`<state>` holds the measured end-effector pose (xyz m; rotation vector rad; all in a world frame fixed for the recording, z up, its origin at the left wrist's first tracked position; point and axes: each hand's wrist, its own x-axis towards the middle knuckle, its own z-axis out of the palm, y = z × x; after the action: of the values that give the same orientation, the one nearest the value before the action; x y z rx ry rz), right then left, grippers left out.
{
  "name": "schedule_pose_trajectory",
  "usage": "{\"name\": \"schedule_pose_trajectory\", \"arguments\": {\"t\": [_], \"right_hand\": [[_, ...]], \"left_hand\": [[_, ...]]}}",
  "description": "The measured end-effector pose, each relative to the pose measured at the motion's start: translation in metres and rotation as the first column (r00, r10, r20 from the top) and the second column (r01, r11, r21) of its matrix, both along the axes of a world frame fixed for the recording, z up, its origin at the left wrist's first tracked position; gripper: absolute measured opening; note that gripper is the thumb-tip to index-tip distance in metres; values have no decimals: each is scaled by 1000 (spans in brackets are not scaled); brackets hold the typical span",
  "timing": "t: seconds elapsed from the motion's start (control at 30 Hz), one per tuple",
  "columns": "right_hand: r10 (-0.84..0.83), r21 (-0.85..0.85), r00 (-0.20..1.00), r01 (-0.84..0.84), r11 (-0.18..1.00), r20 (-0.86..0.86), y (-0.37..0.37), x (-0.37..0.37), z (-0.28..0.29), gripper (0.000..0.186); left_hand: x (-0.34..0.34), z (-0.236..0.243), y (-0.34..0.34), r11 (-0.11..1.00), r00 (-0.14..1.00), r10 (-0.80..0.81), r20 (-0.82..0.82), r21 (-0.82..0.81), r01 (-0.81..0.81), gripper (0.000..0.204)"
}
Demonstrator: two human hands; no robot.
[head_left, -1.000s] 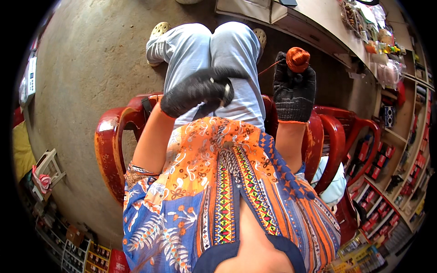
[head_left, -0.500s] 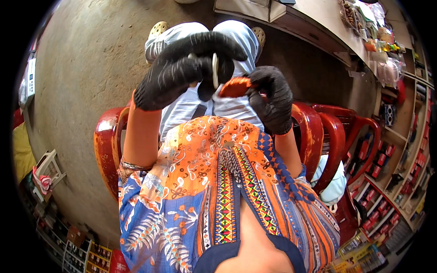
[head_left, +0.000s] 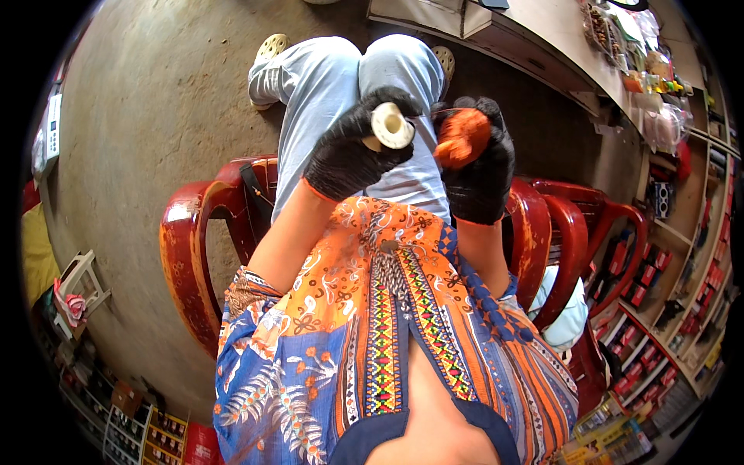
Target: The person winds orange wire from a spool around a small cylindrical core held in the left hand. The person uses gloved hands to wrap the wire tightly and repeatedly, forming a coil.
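Both hands wear black gloves with orange cuffs, held above my lap. My left hand [head_left: 349,155] is closed around a white spool [head_left: 400,138], whose round end with its centre hole faces up. In my right hand [head_left: 487,180] is an orange yarn bundle [head_left: 466,136], bunched against the fingers. A thin thread seems to run across the gap from the spool to the bundle. The two hands are a short way apart, the spool left of the bundle. Fingers under the spool and behind the yarn are partly hidden.
I sit in a red plastic chair [head_left: 180,260] with worn arms; more red chairs [head_left: 620,213] stand at my right. A long counter [head_left: 535,43] holds packets and small goods at the far right. Stocked shelves [head_left: 701,256] line the right side. A white stool [head_left: 87,287] stands at the left.
My left hand has moved down and right, turning the spool's end upward. My right hand has risen slightly and moved right, and more of the orange yarn bundle shows.
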<state>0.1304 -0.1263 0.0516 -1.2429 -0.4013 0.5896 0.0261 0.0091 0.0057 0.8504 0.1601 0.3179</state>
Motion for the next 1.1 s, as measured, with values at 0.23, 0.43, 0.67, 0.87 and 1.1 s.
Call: {"name": "schedule_pose_trajectory", "arguments": {"t": [0.23, 0.43, 0.67, 0.87, 1.1], "right_hand": [[194, 423, 685, 182, 887, -702, -5, 6, -8, 25], [196, 393, 711, 122, 911, -676, -11, 11, -16, 21], [239, 398, 519, 219, 891, -821, -12, 10, -1, 19], [202, 363, 536, 214, 907, -820, -16, 8, -4, 18], [75, 253, 526, 274, 928, -847, -26, 23, -2, 20]], "left_hand": [[0, 7, 7, 922, 926, -362, -104, -185, 339, 50], [6, 16, 14, 573, 999, 48, 14, 819, -38, 32], [7, 13, 21, 572, 992, 115, -46, 819, -28, 38], [2, 1, 33, 765, 936, -148, -319, -636, -96, 35], [-30, -6, 59, 941, 906, -230, -356, 155, 300, 44]]}}
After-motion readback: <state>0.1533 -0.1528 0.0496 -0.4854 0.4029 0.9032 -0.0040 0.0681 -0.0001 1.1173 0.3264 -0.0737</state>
